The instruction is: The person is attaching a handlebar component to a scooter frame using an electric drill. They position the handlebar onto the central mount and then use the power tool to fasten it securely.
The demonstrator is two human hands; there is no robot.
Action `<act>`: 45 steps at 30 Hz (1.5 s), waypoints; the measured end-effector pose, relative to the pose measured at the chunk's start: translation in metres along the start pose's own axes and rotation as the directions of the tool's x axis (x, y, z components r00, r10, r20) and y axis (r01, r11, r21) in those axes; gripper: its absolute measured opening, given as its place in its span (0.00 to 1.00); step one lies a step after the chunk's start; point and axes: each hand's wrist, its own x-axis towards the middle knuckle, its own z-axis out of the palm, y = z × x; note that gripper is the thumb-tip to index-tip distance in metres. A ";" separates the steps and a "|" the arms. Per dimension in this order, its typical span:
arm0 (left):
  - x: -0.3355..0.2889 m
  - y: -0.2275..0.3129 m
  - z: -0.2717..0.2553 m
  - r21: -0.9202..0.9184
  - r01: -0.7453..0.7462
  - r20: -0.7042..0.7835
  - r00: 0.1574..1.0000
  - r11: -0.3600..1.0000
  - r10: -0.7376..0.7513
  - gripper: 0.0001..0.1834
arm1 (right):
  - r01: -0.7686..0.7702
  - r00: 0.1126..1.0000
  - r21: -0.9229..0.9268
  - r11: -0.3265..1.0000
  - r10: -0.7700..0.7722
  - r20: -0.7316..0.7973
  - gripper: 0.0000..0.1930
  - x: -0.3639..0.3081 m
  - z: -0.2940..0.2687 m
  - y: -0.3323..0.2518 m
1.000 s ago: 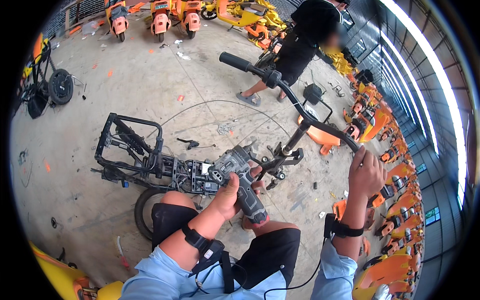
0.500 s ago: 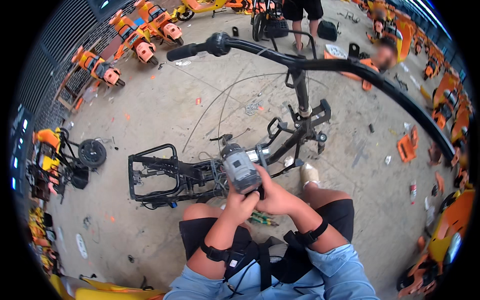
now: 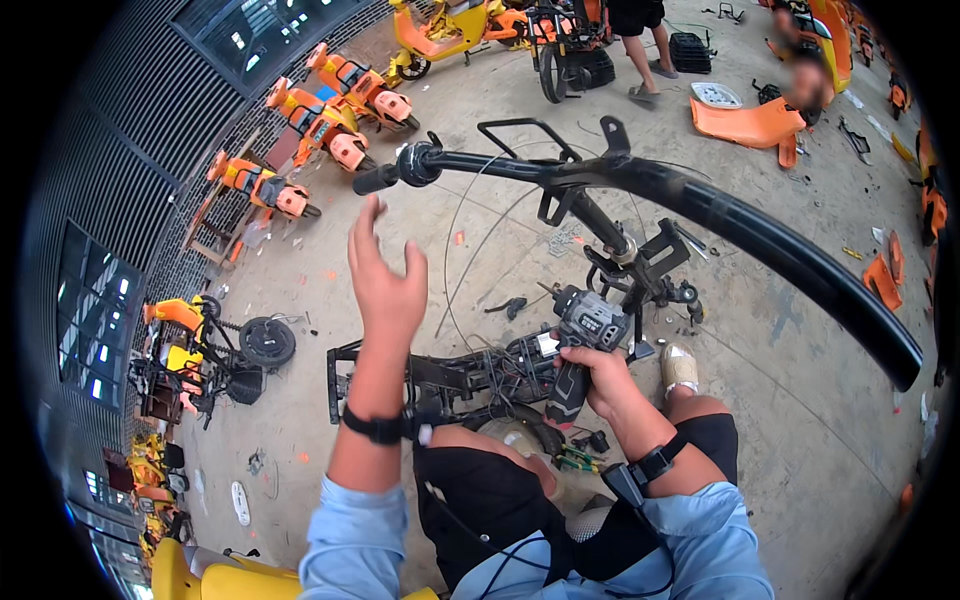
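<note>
My right hand (image 3: 598, 378) is wrapped round the grip of a grey and black cordless drill (image 3: 588, 330), its nose turned toward the upper left. Raised on the left, my left hand (image 3: 387, 282) holds nothing; its fingers are apart, just below the black handlebar grip (image 3: 375, 180). The curved black handlebar (image 3: 690, 190) arches across the upper middle, joined to a steering stem (image 3: 600, 225). Below it lies a stripped scooter frame (image 3: 450, 378) with loose wires. Green-handled pliers (image 3: 580, 458) rest on the floor between my feet.
Orange scooters (image 3: 320, 125) stand at the far left. A partly stripped scooter with a black wheel (image 3: 267, 342) is at the left. An orange body panel (image 3: 745, 122) lies at the far right, near other people. A yellow scooter body (image 3: 220, 580) is close at lower left.
My left hand has left the drill and risen toward the handlebar grip, opening. The drill, in my right hand alone, now appears farther right. The view has shifted.
</note>
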 end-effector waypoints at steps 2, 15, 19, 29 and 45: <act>0.043 -0.020 0.019 0.112 -0.198 0.016 0.980 0.974 0.197 0.36 | -0.051 0.999 0.048 0.998 0.051 -0.002 0.17 0.002 0.007 0.003; 0.073 -0.040 0.071 0.151 -0.165 0.000 0.986 0.975 0.167 0.32 | -0.104 0.992 0.006 0.995 0.104 0.065 0.17 0.029 0.007 0.011; 0.090 -0.039 0.048 0.069 -0.155 0.234 0.963 0.985 0.135 0.28 | -0.085 0.994 0.026 0.996 0.083 0.065 0.16 0.034 0.007 0.011; 0.150 -0.018 0.012 0.018 -0.033 0.827 0.562 0.999 0.004 0.26 | -0.109 0.994 0.049 0.993 0.109 0.006 0.15 0.039 0.013 0.012; 0.142 -0.021 0.013 -0.085 0.036 0.786 0.616 0.996 0.044 0.31 | -0.091 0.994 0.070 0.993 0.095 -0.060 0.14 0.061 0.005 0.013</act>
